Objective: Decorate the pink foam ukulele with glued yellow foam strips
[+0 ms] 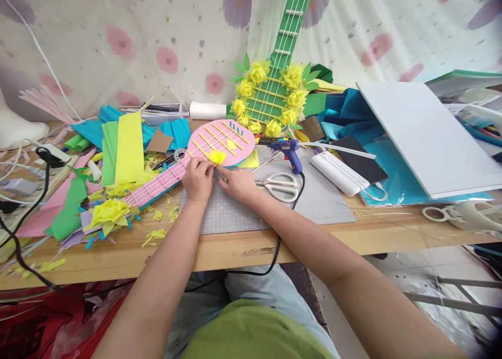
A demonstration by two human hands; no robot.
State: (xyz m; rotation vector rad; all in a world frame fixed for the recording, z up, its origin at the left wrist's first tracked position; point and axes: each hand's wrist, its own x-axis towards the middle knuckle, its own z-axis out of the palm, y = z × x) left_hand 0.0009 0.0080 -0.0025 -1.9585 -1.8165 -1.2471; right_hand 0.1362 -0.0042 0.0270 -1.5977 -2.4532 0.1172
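A pink paper guitar (204, 137) with yellow strips, white strings and a blue underside lies slanted on the table, its neck pointing to the lower left. At the near rim of its round body sits a yellow paper flower (217, 156). The fingers of my left hand (198, 180) are pinched together at the flower's lower left. From the other side, my right hand (238, 183) brings its index finger to the flower's lower edge, thumb bent below. What lies between the fingertips is partly hidden. Another yellow flower (107, 213) is at the neck's end.
A green paper guitar (270, 94) ringed with yellow flowers leans at the back. Right of my hands are a blue glue gun (289, 154), scissors (280, 186) and a white power bank (339, 172) on a grey cutting mat (231, 215). Paper scraps (155, 236) litter the left.
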